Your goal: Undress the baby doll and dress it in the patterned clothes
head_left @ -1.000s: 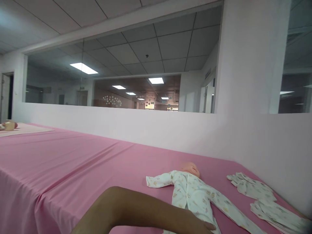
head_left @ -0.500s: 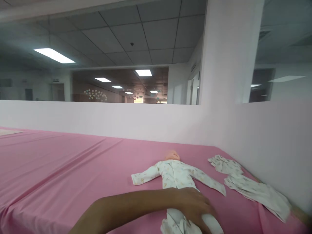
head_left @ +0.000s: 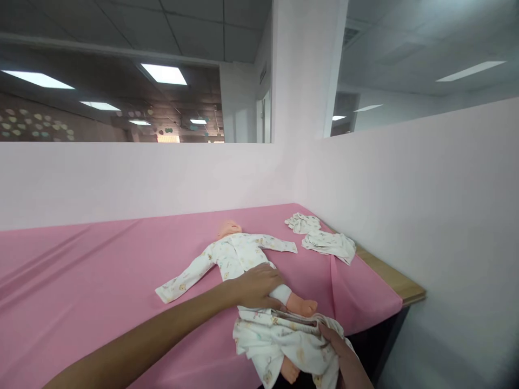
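A baby doll (head_left: pixel 230 228) lies on its back on the pink sheet (head_left: pixel 121 259), dressed in a white printed top (head_left: pixel 237 254) with its sleeves spread. My left hand (head_left: pixel 259 286) rests over the doll's lower body and upper leg, fingers curled, its fingertips near the waistband of the white printed pants (head_left: pixel 284 340). My right hand (head_left: pixel 338 346) grips the pants at the right side of the waistband. One doll foot (head_left: pixel 302 305) lies above the waistband; the other foot (head_left: pixel 290 370) shows below the bunched cloth.
Two crumpled white printed garments (head_left: pixel 303 222) (head_left: pixel 330 244) lie near the right wall. The wooden table edge (head_left: pixel 389 275) shows beside the sheet at the right. White walls (head_left: pixel 162 178) with windows rise behind and to the right.
The view has turned right and down. My right hand has come into view on the pants. The doll's feet and the pants' waistband now show, and my left hand lies beside them.
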A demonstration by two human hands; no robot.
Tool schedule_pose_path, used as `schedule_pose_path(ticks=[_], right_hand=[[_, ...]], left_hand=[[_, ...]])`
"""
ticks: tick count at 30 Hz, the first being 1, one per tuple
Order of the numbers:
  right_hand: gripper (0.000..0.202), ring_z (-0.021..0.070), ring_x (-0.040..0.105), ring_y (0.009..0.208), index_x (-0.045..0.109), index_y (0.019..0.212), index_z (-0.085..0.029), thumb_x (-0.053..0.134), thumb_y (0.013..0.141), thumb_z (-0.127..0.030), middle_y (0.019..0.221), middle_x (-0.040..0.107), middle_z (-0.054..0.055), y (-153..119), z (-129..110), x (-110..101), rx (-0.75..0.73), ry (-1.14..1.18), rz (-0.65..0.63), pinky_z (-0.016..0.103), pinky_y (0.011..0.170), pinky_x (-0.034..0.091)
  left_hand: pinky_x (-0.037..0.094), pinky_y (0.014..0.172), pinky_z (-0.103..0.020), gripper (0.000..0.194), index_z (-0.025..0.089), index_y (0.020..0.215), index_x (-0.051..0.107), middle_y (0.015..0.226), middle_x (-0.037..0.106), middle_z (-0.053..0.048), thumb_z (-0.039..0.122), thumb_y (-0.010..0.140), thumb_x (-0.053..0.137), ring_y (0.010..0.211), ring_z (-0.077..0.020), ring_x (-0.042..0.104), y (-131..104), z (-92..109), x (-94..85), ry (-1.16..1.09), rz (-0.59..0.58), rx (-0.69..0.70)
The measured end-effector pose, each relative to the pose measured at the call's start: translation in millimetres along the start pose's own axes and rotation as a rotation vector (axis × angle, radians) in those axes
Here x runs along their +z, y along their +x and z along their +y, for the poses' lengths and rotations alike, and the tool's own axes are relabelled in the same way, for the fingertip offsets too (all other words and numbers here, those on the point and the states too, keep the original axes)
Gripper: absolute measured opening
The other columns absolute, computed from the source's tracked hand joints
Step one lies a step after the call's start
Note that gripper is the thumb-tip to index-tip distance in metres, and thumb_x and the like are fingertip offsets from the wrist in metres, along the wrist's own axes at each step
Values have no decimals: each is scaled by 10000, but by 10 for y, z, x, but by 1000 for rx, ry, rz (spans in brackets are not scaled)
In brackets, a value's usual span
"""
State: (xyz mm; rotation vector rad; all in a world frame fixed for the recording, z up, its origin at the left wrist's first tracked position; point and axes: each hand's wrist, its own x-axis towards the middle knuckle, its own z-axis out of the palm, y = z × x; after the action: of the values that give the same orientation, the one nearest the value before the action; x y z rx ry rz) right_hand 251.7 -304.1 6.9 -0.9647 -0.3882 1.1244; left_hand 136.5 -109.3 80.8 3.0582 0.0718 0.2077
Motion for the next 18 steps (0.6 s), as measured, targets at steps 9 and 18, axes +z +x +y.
schedule_pose_path(ticks=[9,18], right_hand=[[368,287,721,834,687,883,-177,859,569,-260,754,743,44,127,-15,21,117,258,196,368,738,602],[319,276,713,798,691,874,-219,847,600,-268,761,731,25,35,-133,127,-24,230,163,339,668,585]], left_hand=[[380,861,-294,290,205,980,632,951,614,-17,455,836,656,904,-189,540,-9,-55,14,-196,7,60],[382,795,-298,299,200,982,638,915,629,-32,470,857,615,859,-198,563,79,-31,1,23,-56,83]])
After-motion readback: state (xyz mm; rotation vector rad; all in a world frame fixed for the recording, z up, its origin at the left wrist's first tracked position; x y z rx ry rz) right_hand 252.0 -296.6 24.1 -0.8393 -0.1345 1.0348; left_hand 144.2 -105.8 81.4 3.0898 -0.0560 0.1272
